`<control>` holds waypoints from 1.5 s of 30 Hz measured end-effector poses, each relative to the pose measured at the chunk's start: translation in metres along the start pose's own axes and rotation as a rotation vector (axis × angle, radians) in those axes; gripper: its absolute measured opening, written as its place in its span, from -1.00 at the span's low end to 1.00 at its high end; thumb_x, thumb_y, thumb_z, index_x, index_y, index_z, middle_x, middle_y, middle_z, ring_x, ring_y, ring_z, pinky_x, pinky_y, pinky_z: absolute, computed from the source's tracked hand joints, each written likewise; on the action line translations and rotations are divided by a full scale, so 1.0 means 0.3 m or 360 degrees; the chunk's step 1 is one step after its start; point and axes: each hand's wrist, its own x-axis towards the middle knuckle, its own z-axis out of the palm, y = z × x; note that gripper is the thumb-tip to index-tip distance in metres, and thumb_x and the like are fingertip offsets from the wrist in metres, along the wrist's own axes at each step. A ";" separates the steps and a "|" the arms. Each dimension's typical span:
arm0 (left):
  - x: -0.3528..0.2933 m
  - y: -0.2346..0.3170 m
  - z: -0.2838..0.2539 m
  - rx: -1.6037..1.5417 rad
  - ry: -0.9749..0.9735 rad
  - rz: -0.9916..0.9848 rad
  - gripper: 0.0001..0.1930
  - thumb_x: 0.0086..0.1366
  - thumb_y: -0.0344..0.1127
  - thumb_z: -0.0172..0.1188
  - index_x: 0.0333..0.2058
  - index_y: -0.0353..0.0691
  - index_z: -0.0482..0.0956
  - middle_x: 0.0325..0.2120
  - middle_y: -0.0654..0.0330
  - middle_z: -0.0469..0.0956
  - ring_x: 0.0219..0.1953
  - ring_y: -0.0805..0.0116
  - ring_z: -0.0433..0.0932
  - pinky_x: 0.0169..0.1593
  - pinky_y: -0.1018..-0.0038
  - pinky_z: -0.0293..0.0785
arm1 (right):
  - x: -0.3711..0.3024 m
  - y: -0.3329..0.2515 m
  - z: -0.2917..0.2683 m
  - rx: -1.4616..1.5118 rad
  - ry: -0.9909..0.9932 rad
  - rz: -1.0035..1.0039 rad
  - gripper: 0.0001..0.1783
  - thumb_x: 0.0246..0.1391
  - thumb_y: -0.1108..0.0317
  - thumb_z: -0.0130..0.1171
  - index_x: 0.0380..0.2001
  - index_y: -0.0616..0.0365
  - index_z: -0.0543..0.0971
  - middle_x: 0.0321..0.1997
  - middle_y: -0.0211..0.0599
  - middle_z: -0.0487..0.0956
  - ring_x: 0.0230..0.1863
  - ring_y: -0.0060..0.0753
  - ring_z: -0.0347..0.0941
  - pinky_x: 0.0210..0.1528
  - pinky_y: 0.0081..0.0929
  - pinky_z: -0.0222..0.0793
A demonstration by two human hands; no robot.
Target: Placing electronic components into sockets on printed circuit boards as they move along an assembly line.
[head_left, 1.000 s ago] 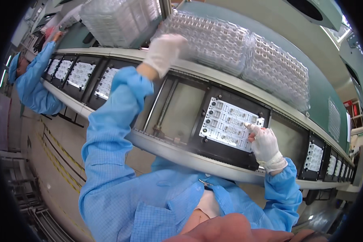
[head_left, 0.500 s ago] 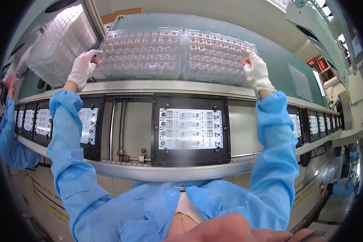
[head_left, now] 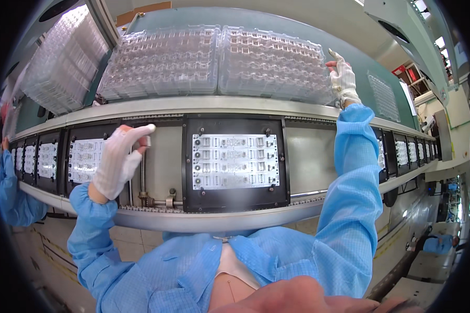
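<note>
Left hand [head_left: 117, 161]: gloved, loosely curled, empty, left of centre.
Right hand [head_left: 343, 79]: open fingers touching clear tray stack [head_left: 274, 65], upper right (no grip).
Progress: black carrier [head_left: 235, 161] centre, loaded; trays untouched above.

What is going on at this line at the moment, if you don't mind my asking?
A person in a blue cleanroom smock and white gloves stands at a conveyor line. The right hand reaches up to the right end of the stacked clear plastic trays on the shelf above. The left hand hangs loosely open over the belt, holding nothing, beside the black carrier of small white parts right in front. More such carriers run along the conveyor to both sides.
</note>
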 end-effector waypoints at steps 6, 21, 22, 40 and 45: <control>0.030 0.114 0.208 -0.0306 0.0065 0.0168 -0.55 0.01 -0.64 0.16 -0.07 -0.19 0.64 -0.47 0.11 0.58 -0.30 0.11 0.56 -0.16 0.29 0.50 | 0.085 0.079 0.060 -0.0594 -0.0305 -0.0097 -0.71 0.15 0.14 0.11 -0.21 0.03 0.68 -0.21 -0.01 0.67 -0.11 0.13 0.57 -0.02 0.00 0.49; -0.010 0.209 0.343 0.0225 -0.0361 0.0329 -0.60 0.09 -0.50 0.27 -0.04 -0.17 0.59 -0.40 0.15 0.58 -0.27 0.14 0.55 -0.12 0.30 0.47 | -0.196 -0.471 -0.130 0.0239 -0.0003 -0.0555 -0.38 -0.02 0.62 0.11 0.18 0.04 0.53 -0.29 -0.27 0.67 -0.19 -0.22 0.60 -0.04 -0.26 0.50; -0.010 0.210 0.343 0.0229 -0.0368 0.0331 -0.60 0.09 -0.50 0.27 -0.04 -0.17 0.59 -0.40 0.15 0.58 -0.27 0.14 0.55 -0.12 0.30 0.47 | -0.229 -0.490 -0.128 0.0290 -0.0024 -0.0589 -0.38 -0.02 0.64 0.12 0.18 0.05 0.54 -0.30 -0.25 0.65 -0.21 -0.23 0.59 -0.07 -0.28 0.50; 0.041 0.262 0.341 0.0661 -0.0841 0.0378 -0.48 0.05 -0.57 0.19 0.06 -0.19 0.48 -0.39 0.11 0.54 -0.22 0.09 0.55 -0.07 0.30 0.47 | -0.538 -0.609 -0.097 0.0945 -0.0056 -0.0156 -0.37 -0.03 0.65 0.25 0.17 0.03 0.54 -0.34 -0.29 0.61 -0.26 -0.24 0.57 -0.01 -0.28 0.48; 0.011 0.277 0.336 0.0632 -0.0469 0.0456 -0.43 -0.01 -0.60 0.18 0.06 -0.14 0.48 -0.42 0.18 0.53 -0.24 0.16 0.53 -0.12 0.30 0.44 | -0.560 -0.638 -0.113 0.0997 -0.0162 -0.0041 -0.39 0.01 0.61 0.26 0.18 -0.01 0.53 -0.36 -0.33 0.61 -0.35 -0.26 0.54 0.01 -0.30 0.45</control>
